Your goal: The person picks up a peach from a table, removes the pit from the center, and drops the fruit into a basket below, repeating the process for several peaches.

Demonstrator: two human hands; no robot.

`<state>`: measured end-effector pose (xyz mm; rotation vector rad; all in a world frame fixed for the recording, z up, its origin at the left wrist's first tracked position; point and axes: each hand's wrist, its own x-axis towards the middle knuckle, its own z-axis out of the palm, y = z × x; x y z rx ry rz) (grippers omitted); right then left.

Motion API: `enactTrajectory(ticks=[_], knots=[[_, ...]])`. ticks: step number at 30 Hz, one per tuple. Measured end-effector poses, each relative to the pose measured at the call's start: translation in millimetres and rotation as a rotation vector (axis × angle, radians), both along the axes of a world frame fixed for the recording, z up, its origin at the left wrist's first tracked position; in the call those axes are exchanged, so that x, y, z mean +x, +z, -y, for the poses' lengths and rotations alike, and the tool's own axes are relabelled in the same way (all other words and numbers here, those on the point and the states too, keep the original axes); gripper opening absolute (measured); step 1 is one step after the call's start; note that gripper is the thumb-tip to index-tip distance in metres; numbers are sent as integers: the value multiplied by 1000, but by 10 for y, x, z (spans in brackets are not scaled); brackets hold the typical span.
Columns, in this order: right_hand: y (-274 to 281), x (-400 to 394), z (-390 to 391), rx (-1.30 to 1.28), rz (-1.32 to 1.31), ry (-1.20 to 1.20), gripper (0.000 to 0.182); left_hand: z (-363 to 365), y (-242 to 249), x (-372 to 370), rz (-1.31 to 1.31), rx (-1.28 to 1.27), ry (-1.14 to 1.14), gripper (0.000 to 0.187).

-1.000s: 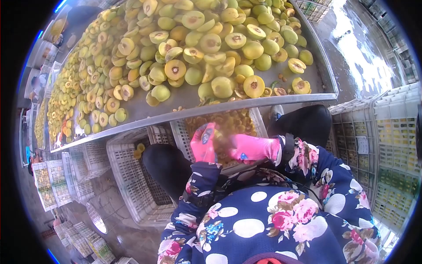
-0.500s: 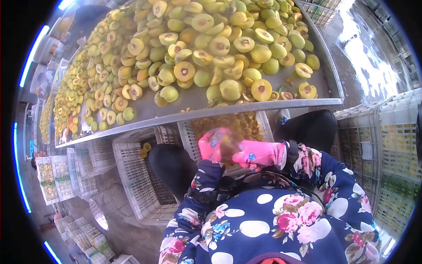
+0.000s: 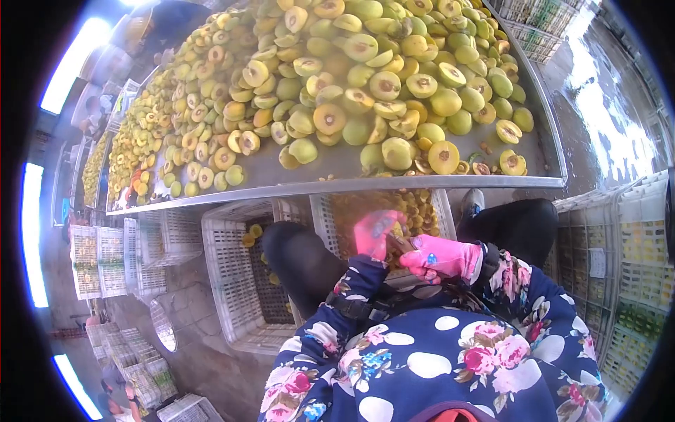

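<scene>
My left hand (image 3: 377, 233), in a pink glove and smeared by motion, is closed with a yellow fruit half (image 3: 398, 230) at its fingers. Facing it, my right hand (image 3: 444, 257), also pink-gloved, has its fingers curled round a slim brown thing (image 3: 401, 245) whose kind I cannot tell. Both hands meet low between my knees, over a white crate (image 3: 325, 224) holding many small yellow-brown fruit pieces (image 3: 425, 218). Just beyond them, a metal table (image 3: 337, 186) carries a large heap of halved yellow-green fruit (image 3: 329, 119), several with brown pits showing.
A white slatted crate (image 3: 228, 295) with a few fruit pieces inside stands left of my left knee. Stacked crates (image 3: 605, 260) of fruit rise at the right. More crates (image 3: 105, 260) stand farther left. Wet floor (image 3: 598, 98) shines at the upper right.
The whole view has shifted, so table, crates and hands sit farther right and slightly lower. My hands stay close together over the crate, and the brown thing between them now shows more clearly.
</scene>
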<state>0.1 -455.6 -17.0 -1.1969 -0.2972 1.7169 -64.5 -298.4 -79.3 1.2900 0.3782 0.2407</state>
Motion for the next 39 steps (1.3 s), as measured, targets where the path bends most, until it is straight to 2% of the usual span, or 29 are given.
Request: enactTrajectory(ticks=[4, 7, 10, 14, 16, 18, 20, 22, 25, 28, 31, 34, 37, 39], knots=[[41, -49, -42, -111, 93, 6, 32, -22, 43, -34, -105, 31, -50, 20], [28, -54, -29, -24, -90, -10, 31, -32, 164, -57, -245, -89, -62, 21], [-77, -84, -62, 23, -94, -18, 31, -74, 113, -91, 4, -60, -60, 22], [-71, -66, -22, 12, -33, -18, 33, -168, 246, -82, -111, -66, -233, 33], [-69, -39, -18, 4, -57, -39, 34, -196, 194, -52, -62, 123, -296, 33], [-64, -35, -35, 21, -101, -39, 34, -182, 222, -67, -119, -41, -235, 23], [-30, -54, -60, 20, -63, -34, 33, -170, 304, -67, -154, -126, -187, 18], [-16, -64, -78, 16, -56, -12, 31, -158, 484, -99, -176, -322, -155, 17], [62, -96, -128, -92, 73, 28, 29, -192, 368, -141, -173, -19, -232, 29], [26, -150, -137, -141, 148, 37, 27, -141, 266, -169, -253, -134, -117, 28], [53, -128, -96, -61, -55, 21, 26, -145, 197, -176, -180, -171, -91, 28], [-48, -128, -98, 10, -76, 37, 24, -85, 198, -153, -174, -235, 11, 29], [55, -137, -99, -113, 108, 63, 23, -107, 140, -151, -229, -27, -62, 29], [27, -173, -72, -117, 207, 43, 29, -126, 29, -149, -256, 29, -153, 30]])
